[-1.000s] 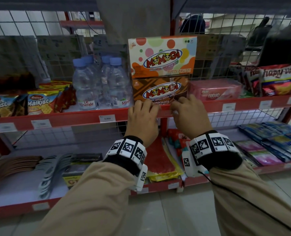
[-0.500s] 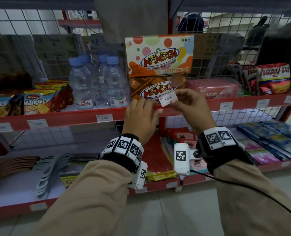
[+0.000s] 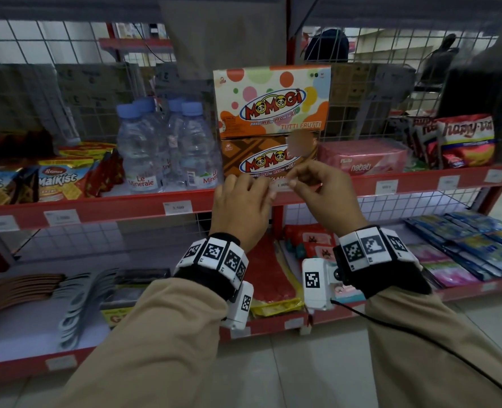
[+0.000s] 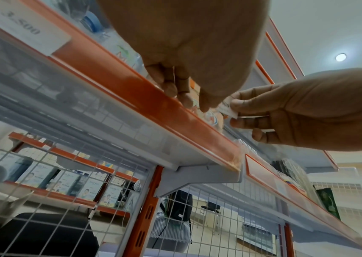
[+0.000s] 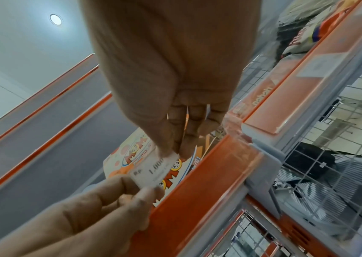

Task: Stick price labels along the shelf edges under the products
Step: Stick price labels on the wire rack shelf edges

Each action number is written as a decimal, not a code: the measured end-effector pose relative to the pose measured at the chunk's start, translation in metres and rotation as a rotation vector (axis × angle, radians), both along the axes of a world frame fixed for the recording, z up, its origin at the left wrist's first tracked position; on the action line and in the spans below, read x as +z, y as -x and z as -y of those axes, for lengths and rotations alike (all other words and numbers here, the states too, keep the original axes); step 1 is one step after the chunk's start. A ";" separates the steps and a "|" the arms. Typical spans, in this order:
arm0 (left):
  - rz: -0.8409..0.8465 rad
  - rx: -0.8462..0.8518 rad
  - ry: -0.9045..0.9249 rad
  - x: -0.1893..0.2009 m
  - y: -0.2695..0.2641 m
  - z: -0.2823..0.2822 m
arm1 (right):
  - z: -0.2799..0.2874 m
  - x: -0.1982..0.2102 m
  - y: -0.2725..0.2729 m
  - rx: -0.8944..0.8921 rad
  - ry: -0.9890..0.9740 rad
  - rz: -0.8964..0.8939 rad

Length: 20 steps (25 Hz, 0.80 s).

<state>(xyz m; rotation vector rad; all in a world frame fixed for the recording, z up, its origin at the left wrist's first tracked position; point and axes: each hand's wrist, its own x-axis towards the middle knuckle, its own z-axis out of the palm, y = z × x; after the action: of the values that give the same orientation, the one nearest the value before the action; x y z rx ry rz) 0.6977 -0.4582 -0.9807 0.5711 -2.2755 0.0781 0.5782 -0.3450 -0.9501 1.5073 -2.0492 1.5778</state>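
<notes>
Top box point(image 3: 271, 101) shouts "MOMOGI", "TUTTI FRUTTI"; the brown box point(image 3: 266, 161) under it says "MOMOGI" too. Bottles point(image 3: 143, 160) read "Le Minerale". Yellow packs point(image 3: 58, 184): "Malkist". Pink pack point(image 3: 364, 157): "nabati". A shelf-edge label point(image 3: 178, 207) reads "3.500", and the held label point(image 5: 156, 171) starts "1.0", the rest blurred.

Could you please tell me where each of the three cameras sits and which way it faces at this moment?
Head: on the head, facing forward and down at the red shelf edge; both sleeves and the left hand show.
Left wrist: under the left wrist, looking up along the fingers; the right hand shows.
Right wrist: under the right wrist, looking up at the Momogi boxes.
All three share the price label, held by both hands.
</notes>
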 end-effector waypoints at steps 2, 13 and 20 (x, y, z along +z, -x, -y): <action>0.031 0.022 0.029 0.001 0.000 -0.002 | -0.001 -0.001 0.007 -0.091 0.039 -0.039; 0.065 -0.006 -0.022 0.002 0.011 -0.006 | 0.007 -0.016 0.023 -0.107 -0.085 -0.172; 0.078 0.060 -0.002 0.001 0.020 -0.003 | 0.000 -0.017 0.030 -0.125 -0.232 -0.354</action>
<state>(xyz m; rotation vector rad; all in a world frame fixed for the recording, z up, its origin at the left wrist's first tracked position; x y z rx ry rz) 0.6780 -0.4548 -0.9796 0.6473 -2.3345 0.1298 0.5484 -0.3453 -0.9674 1.5613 -2.1200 0.9727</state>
